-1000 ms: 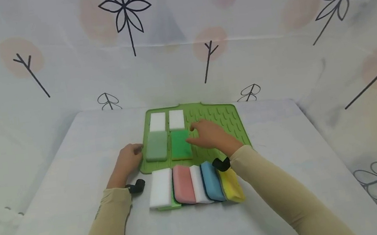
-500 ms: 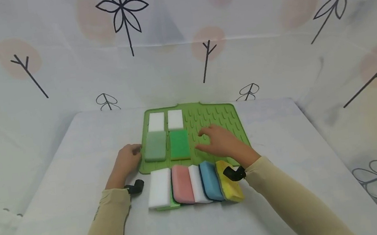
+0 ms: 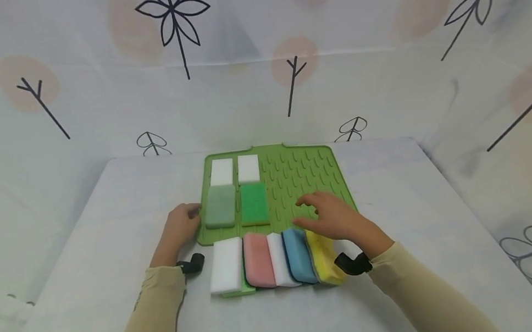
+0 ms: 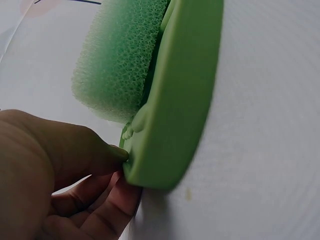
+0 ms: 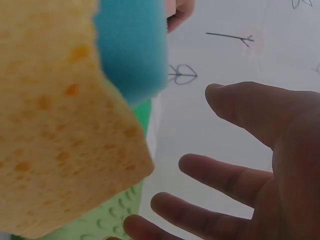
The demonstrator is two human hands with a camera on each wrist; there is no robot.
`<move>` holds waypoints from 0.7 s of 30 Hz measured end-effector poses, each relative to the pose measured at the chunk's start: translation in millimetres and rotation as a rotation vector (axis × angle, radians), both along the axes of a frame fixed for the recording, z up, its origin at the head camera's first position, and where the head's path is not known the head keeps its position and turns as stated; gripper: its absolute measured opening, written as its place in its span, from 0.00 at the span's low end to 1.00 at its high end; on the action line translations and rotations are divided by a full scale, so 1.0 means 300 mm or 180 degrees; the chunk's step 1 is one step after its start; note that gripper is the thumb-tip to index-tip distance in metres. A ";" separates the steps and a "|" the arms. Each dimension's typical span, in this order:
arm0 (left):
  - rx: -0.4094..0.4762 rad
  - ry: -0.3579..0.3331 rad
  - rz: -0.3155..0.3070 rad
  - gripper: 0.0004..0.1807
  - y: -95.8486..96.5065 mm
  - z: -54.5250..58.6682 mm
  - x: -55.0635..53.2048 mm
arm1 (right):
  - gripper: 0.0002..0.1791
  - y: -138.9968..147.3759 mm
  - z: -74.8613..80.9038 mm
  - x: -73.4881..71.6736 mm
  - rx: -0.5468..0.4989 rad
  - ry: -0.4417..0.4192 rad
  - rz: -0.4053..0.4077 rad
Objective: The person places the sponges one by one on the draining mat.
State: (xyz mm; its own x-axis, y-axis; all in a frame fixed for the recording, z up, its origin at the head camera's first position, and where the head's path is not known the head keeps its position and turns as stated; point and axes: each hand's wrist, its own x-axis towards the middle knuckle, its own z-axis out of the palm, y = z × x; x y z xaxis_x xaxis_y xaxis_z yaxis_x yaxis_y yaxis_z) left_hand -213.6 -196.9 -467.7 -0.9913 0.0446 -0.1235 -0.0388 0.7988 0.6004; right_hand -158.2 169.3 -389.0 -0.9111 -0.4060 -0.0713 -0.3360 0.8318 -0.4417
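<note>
If careless with the right hand (image 3: 334, 216), might knock the yellow sponge (image 3: 324, 257), at the right end of the sponge row (image 3: 259, 261), into the blue sponge (image 3: 299, 256), and so upset the rest, because of such close placing. Beware also of tugging the green mat (image 3: 305, 162) just beyond: might shift the pale green sponge (image 3: 220, 207), the bright green sponge (image 3: 253, 203) and, farthest, the 2 white pads (image 3: 248, 168), apparently only resting upon it.

With the right hand, holding nothing, with thumb and fingers spread wide, near the yellow sponge but apart from it. With the left hand (image 3: 182, 224), pinching the left edge of the green mat between thumb and fingers.
</note>
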 end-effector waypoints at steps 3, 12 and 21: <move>0.0027 -0.0017 0.0021 0.26 -0.002 -0.001 0.002 | 0.30 0.022 -0.013 0.018 -0.0059 -0.0026 -0.0031; 0.0019 0.0003 0.0006 0.26 -0.002 0.001 0.002 | 0.31 0.068 -0.055 0.063 -0.0221 -0.0225 -0.0228; 0.0031 -0.0005 0.0021 0.26 -0.001 0.004 0.002 | 0.33 0.100 -0.104 0.108 -0.0515 -0.0300 -0.0345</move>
State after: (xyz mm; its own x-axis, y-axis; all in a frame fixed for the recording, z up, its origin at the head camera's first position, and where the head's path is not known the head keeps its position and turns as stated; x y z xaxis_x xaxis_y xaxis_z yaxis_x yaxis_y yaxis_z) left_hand -212.8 -197.0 -466.6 -0.9914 0.0392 -0.1245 -0.0451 0.7925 0.6082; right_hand -125.8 199.4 -420.2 -0.9425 -0.3189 -0.1001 -0.1992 0.7765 -0.5978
